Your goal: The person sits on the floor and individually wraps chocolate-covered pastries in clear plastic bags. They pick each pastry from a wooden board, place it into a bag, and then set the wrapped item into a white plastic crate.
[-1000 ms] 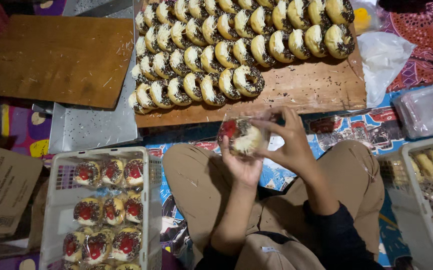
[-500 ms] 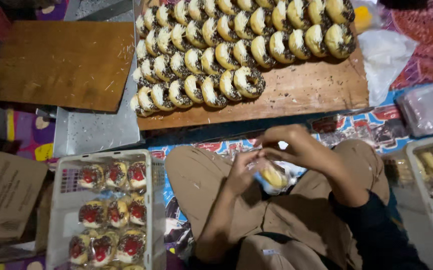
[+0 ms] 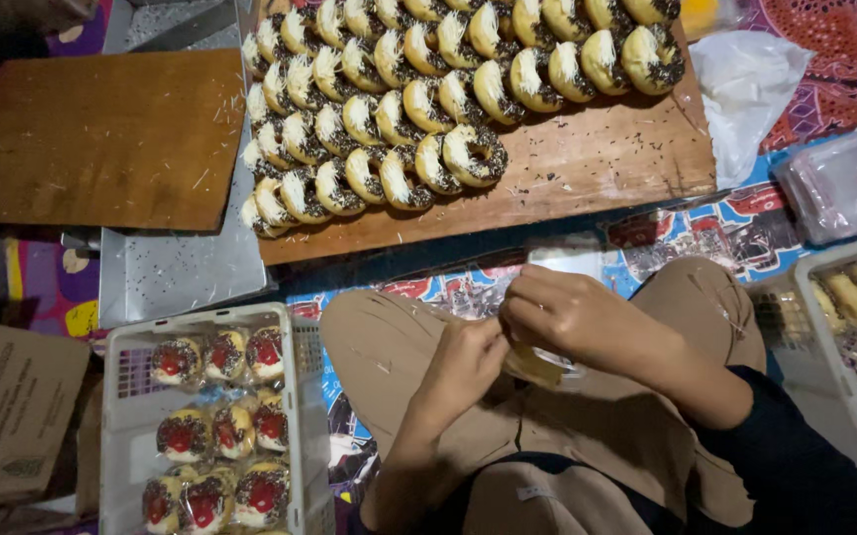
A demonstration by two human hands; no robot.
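Doughnut (image 3: 535, 365) in its clear wrapper sits over the lap, near centre, mostly hidden between both hands. Far left lies a white crate (image 3: 121, 416) of wrapped doughnuts. The left hand (image 3: 463, 362) pinches the wrapper with curled fingers; the right hand (image 3: 572, 312), fingers closed, grips it from above.

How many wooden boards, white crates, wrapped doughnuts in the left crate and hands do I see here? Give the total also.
Wooden boards: 2
White crates: 2
Wrapped doughnuts in left crate: 9 visible
Hands: 2 (left hand, right hand, both gripping a clear packet)
Total: 15
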